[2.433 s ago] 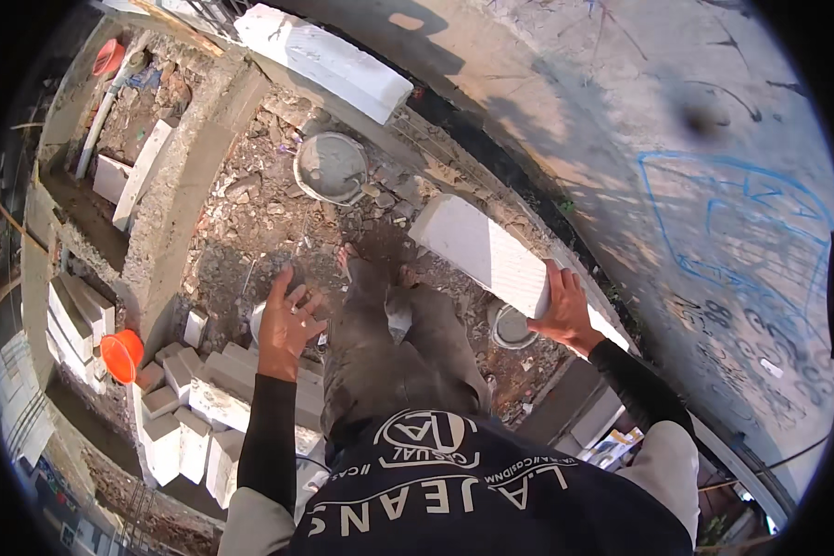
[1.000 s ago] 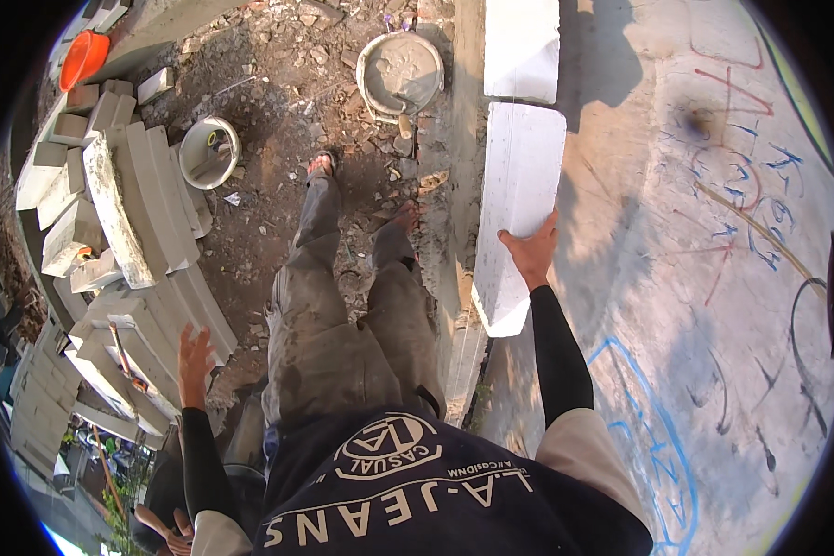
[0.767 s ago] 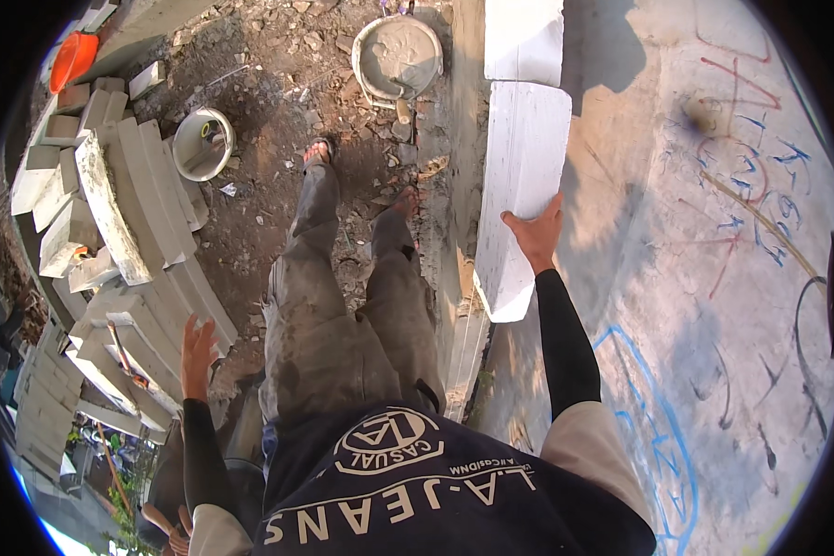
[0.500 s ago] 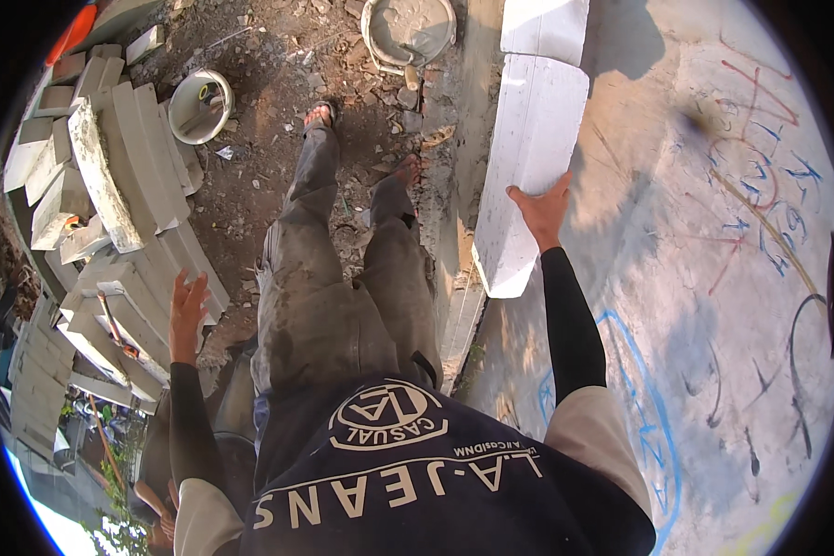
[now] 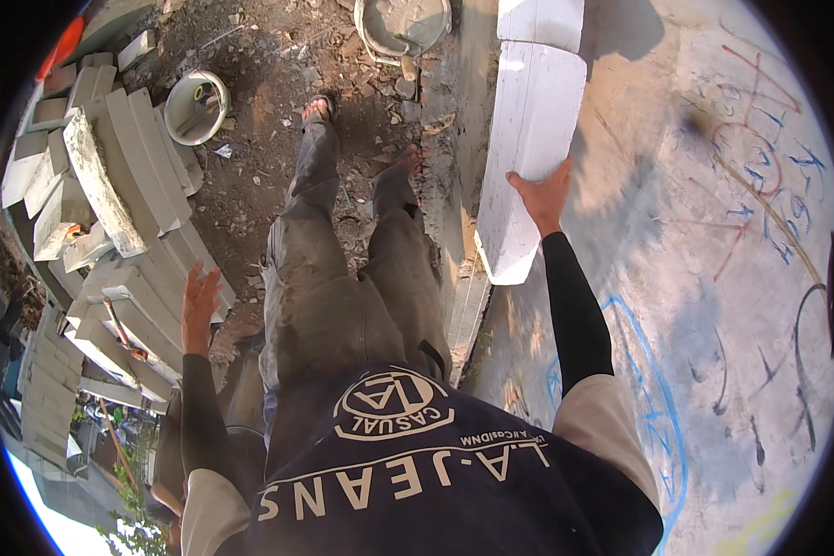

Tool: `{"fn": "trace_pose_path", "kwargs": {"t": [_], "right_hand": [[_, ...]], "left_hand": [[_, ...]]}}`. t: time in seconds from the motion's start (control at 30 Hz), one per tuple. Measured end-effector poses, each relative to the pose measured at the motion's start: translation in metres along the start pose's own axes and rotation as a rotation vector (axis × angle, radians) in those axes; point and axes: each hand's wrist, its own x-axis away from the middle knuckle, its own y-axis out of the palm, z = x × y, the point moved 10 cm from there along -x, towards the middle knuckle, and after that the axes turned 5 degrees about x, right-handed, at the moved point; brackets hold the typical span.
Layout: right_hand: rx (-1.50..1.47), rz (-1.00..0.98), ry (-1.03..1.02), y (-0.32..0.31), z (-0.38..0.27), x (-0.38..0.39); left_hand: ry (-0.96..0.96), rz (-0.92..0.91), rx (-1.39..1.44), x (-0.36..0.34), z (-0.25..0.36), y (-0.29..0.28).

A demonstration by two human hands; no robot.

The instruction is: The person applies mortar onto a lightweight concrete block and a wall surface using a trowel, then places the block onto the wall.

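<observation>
At the right, a row of pale aerated concrete blocks point(image 5: 528, 116) lies along a low ledge against the wall. My right hand point(image 5: 545, 196) grips the nearest block, its thumb across the top face and its fingers at the wall-side edge. The fingertips on that side are partly hidden. My left hand point(image 5: 199, 308) hangs in the air at the left with nothing in it, its fingers apart. Beyond it are stacked blocks point(image 5: 139, 306), with a hand tool with a wooden handle point(image 5: 119, 324) lying on them.
A white bucket point(image 5: 197, 107) stands on the rubble-strewn ground point(image 5: 269, 69). Farther off, a round tub of grey mortar point(image 5: 402, 25) has a wooden-handled tool point(image 5: 408, 68) at its rim. The marked wall point(image 5: 676, 222) rises along the right. My feet are between the stack and the ledge.
My left hand has shifted slightly right and down in the picture. My right hand stays on the block, and the whole view has moved a little.
</observation>
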Motion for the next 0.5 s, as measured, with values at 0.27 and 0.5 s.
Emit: {"fn": "trace_pose_path", "kwargs": {"t": [0.27,0.5], "right_hand": [[0.030,0.015,0.065,0.002,0.005,0.001],[0.056,0.026,0.105,0.000,0.006,0.001]], "left_hand": [[-0.026,-0.012,-0.042,-0.015,0.003,0.014],[0.026,-0.049,-0.065,-0.021,0.034,0.033]]}}
